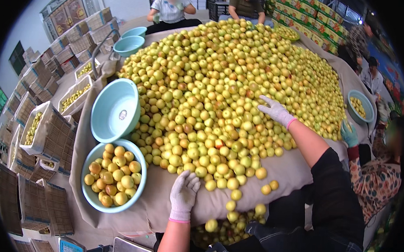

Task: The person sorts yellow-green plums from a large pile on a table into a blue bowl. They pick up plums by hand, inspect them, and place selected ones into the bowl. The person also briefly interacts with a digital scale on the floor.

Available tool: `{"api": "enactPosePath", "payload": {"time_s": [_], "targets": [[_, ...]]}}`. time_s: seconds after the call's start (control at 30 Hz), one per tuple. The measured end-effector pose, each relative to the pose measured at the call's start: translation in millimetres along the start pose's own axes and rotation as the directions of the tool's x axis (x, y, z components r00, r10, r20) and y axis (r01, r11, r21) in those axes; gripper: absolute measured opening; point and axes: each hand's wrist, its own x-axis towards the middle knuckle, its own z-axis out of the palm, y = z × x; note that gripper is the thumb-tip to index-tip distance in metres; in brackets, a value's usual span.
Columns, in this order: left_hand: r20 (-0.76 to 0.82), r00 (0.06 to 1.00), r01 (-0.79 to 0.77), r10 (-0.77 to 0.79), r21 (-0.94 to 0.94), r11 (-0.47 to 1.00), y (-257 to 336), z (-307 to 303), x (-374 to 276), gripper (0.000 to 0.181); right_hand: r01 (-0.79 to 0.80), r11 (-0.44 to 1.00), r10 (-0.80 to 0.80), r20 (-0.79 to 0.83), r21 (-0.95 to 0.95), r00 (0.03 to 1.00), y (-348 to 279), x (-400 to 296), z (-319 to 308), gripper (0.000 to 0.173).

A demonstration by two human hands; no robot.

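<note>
A wide heap of small round yellow-green fruits (217, 92), some blushed red-brown, covers the cloth-draped table (156, 205) before me. My right hand (276, 112), in a white knit glove with a pink cuff, reaches over the heap's right part, fingers spread, nothing visible in it. Gloved the same way, my left hand (184, 195) is by the heap's front edge, cupped with fingers loosely bent and no fruit visible in it. To its left stands a light blue basin (85, 181) partly filled with larger fruits (115, 174). Another blue basin (115, 109) tilts behind it, showing its bare inside.
Fruits (232, 205) spill over the front edge towards a lower pile. A scale (132, 249) stands below left. Plastic crates (56, 135) line the left. A co-worker's gloved hand (349, 133) is at right near a basin (370, 112); two people sit across the table.
</note>
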Motion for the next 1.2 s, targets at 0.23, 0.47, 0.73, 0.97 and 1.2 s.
{"api": "enactPosePath", "payload": {"time_s": [0.23,0.47,0.73,0.97,1.2], "targets": [[-0.158,0.987,-0.004,-0.005,-0.059,0.998,-2.7,3.3,13.9,0.028,-0.269,0.951,0.261,-0.066,-0.153,0.963,0.8,95.9,-8.8,0.077],[-0.146,0.989,0.011,-0.019,-0.056,0.998,-8.6,2.3,18.8,0.03,-0.091,0.995,0.093,0.081,-0.03,0.992,-4.5,118.5,51.6,0.073],[-0.061,0.922,-0.269,0.383,0.611,0.745,23.7,10.0,18.1,0.04,0.13,0.96,-0.179,0.188,0.248,0.966,-18.0,48.5,128.4,0.06],[-0.196,0.929,-0.159,0.313,0.552,0.818,32.4,23.8,17.0,0.063,0.4,0.915,-0.368,0.285,-0.06,0.885,-91.2,-22.1,128.5,0.047],[-0.125,0.966,-0.14,0.227,0.487,0.862,30.5,18.1,18.1,0.066,0.654,0.744,-0.666,0.084,0.134,0.741,-98.9,-79.7,150.5,0.048]]}}
